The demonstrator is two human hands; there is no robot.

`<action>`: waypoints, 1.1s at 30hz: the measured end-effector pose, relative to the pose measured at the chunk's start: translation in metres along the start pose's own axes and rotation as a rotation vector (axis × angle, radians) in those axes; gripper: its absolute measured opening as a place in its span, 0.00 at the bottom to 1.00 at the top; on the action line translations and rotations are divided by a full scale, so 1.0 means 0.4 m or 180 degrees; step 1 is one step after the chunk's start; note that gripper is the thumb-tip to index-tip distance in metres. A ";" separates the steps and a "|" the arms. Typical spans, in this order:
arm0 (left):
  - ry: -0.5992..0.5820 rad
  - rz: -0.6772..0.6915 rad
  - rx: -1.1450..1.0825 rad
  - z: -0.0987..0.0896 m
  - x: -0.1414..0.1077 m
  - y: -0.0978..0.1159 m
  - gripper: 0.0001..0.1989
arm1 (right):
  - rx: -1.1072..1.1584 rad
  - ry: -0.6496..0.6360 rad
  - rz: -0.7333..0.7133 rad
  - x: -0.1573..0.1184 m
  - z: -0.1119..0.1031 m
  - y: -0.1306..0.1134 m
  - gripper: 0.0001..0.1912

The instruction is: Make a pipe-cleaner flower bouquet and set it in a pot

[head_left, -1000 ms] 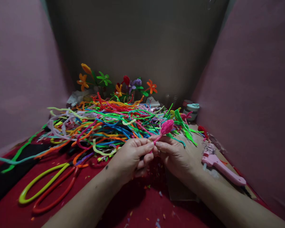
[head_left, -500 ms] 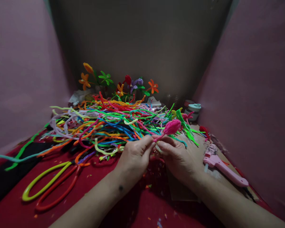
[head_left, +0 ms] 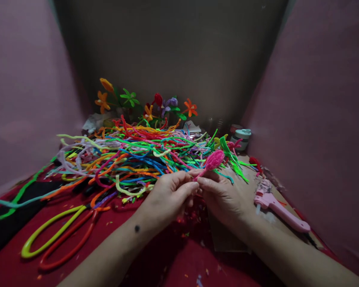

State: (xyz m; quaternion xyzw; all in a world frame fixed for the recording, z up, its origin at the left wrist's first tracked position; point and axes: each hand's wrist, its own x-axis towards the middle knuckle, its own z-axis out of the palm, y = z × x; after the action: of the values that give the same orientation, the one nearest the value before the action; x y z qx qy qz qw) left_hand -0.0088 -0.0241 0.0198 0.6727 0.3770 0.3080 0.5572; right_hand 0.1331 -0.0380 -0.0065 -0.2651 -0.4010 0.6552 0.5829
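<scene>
A pink pipe-cleaner flower bud (head_left: 214, 160) tilts up to the right above my fingers, its thin stem end pinched between both hands. My left hand (head_left: 173, 193) is closed at the base of the stem, thumb against the forefinger. My right hand (head_left: 221, 195) grips the same stem with thumb and fingers from the other side. The fingertips meet there and hide the lowest part of the stem. Just behind the hands lies a big heap of coloured pipe cleaners (head_left: 143, 155).
Scissors (head_left: 54, 229) with yellow and red handles lie at left on the red cloth (head_left: 113, 247). A pink glue gun (head_left: 278, 205) rests on a board (head_left: 248, 191) at right. Finished pipe-cleaner flowers (head_left: 164, 105) stand behind the heap, and a lidded cup (head_left: 241, 138) is by the right wall.
The view has shifted slightly, so most things sit a little further left. My left thumb has moved further along the stem base towards my right thumb; both hands still hold the flower bud.
</scene>
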 end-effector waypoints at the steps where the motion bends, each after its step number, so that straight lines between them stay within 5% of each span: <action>1: 0.0275 0.0317 0.0508 0.005 0.000 -0.006 0.07 | -0.0006 0.0021 -0.0024 0.001 -0.002 0.002 0.07; 3: 0.0713 0.0938 0.1553 0.011 0.000 -0.024 0.09 | -0.0020 0.0072 -0.0053 0.003 -0.006 0.004 0.08; 6: 0.0873 0.1439 0.2754 0.012 -0.002 -0.050 0.10 | -0.0058 0.0157 -0.0054 0.003 -0.009 0.008 0.07; 10: 0.0916 0.1556 0.2960 0.011 -0.003 -0.056 0.10 | -0.0035 0.0072 0.0026 0.002 -0.001 0.008 0.07; 22: 0.0807 0.0912 0.1009 0.012 -0.002 -0.015 0.10 | -0.0086 -0.0014 0.0062 -0.005 0.004 -0.008 0.08; 28: -0.0041 -0.0279 -0.1102 0.006 -0.005 0.004 0.11 | -0.0096 -0.0155 0.0074 0.000 -0.002 0.001 0.09; 33: -0.0755 -0.0558 -0.2031 -0.015 -0.008 0.007 0.06 | 0.0079 -0.0174 0.0029 0.000 -0.004 0.007 0.09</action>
State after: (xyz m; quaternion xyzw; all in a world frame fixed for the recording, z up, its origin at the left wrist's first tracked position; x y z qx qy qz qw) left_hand -0.0150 -0.0242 0.0237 0.4608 0.2508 0.2810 0.8036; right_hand 0.1329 -0.0375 -0.0099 -0.2416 -0.4073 0.6698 0.5719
